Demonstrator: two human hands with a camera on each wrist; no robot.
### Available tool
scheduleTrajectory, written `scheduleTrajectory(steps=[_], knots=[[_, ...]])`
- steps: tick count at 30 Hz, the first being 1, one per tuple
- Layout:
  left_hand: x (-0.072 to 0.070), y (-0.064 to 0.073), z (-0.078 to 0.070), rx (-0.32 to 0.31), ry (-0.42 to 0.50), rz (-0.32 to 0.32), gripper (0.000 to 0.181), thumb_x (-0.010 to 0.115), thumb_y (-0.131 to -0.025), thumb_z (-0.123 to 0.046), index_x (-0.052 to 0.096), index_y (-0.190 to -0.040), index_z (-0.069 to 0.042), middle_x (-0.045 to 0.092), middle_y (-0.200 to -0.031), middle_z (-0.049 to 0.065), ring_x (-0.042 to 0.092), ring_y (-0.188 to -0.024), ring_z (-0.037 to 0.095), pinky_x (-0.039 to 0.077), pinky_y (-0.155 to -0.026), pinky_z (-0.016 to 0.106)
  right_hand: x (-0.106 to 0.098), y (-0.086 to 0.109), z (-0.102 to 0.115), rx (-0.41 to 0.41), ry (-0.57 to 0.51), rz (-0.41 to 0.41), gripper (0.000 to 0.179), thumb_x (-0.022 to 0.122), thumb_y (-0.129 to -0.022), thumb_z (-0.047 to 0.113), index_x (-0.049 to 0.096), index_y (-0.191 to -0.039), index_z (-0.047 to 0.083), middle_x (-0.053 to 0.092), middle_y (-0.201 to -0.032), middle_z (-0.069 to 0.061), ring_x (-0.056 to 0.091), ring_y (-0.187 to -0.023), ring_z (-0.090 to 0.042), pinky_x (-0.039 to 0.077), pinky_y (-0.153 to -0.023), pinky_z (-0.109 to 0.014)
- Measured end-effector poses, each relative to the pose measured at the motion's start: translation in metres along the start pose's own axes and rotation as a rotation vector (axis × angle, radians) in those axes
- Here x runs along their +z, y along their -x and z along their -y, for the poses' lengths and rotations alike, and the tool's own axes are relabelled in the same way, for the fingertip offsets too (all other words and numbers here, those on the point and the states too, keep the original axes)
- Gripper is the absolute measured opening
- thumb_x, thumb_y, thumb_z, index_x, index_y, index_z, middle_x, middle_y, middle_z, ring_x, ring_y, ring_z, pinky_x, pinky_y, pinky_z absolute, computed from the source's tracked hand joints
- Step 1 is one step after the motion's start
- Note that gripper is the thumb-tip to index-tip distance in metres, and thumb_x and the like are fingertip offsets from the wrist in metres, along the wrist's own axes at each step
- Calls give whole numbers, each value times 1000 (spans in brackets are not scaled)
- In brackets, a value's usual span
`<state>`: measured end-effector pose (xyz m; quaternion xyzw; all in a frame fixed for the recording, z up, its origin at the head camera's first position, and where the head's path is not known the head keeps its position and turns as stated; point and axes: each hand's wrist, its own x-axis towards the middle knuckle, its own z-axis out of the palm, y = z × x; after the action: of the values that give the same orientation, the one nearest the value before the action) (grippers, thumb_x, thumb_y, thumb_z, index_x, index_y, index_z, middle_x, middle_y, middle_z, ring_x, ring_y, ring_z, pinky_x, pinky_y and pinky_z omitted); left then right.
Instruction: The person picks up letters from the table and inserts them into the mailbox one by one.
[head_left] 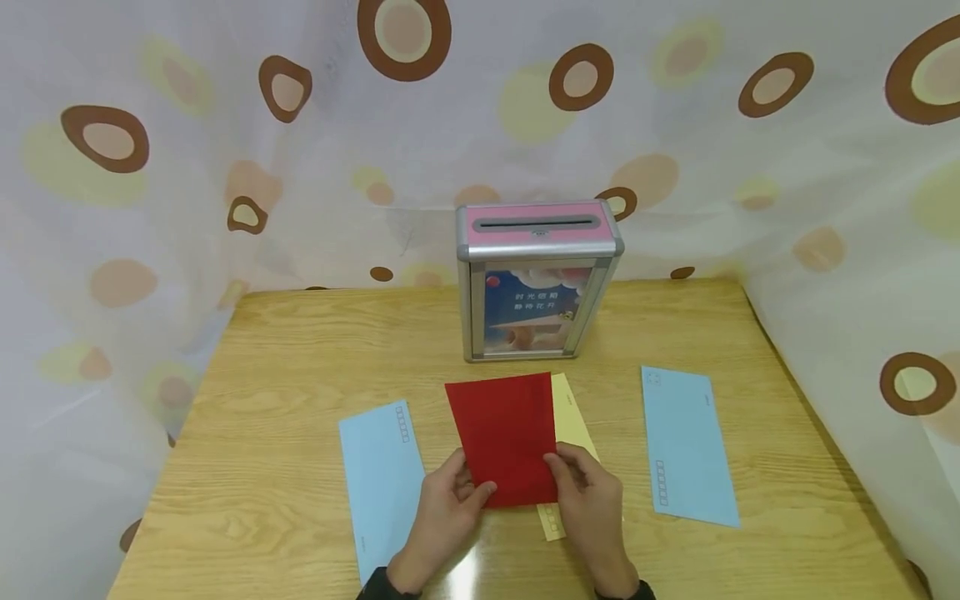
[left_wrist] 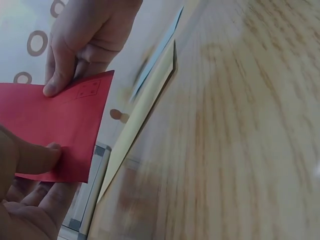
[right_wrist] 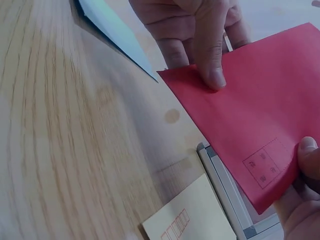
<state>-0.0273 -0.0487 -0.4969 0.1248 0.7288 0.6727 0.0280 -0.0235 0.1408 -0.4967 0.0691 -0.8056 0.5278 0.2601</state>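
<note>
A red envelope (head_left: 507, 433) is held up off the table between both hands, its printed stamp box showing in the right wrist view. At its lower left corner my left hand (head_left: 448, 510) pinches it, thumb on the near face and fingers behind. My right hand (head_left: 592, 507) pinches the right edge the same way. Partly hidden behind the red envelope, a yellow envelope (head_left: 573, 417) lies on the table. One light blue envelope (head_left: 381, 483) lies left of my left hand, and a second blue envelope (head_left: 688, 446) lies to the right.
Behind the envelopes stands a pink and silver letter box (head_left: 540, 283) with a slot in its top and a picture on its front. A wood-grain table (head_left: 285, 358) carries everything. Patterned cloth (head_left: 315, 167) hangs at the back and sides.
</note>
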Motion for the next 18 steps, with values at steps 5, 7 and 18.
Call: scheduleTrajectory(steps=[5,7,18], knots=[[-1,1,14,28,-13,19,45,66,-82,16,57,-122,-4,69,-111,19,68,-97,25,59,-77,31,-1,1,-3,32,-33,39,15,70,-83,-7,68,-97,0,72,-82,-14,66,-62,-21,51,-51,-15],[-3,0,16,53,-56,29,47,66,-82,17,58,-122,-6,69,-111,16,68,-96,23,59,-77,29,-2,1,-6,51,-46,66,16,70,-84,-7,66,-98,0,71,-82,-14,66,-65,-21,52,-54,-14],[-11,-1,14,173,-370,96,40,62,-82,15,60,-114,-10,70,-100,4,66,-90,13,59,-72,25,-24,-22,6,177,-231,159,18,64,-91,-3,62,-109,-2,64,-92,-17,66,-82,-19,58,-72,-20]])
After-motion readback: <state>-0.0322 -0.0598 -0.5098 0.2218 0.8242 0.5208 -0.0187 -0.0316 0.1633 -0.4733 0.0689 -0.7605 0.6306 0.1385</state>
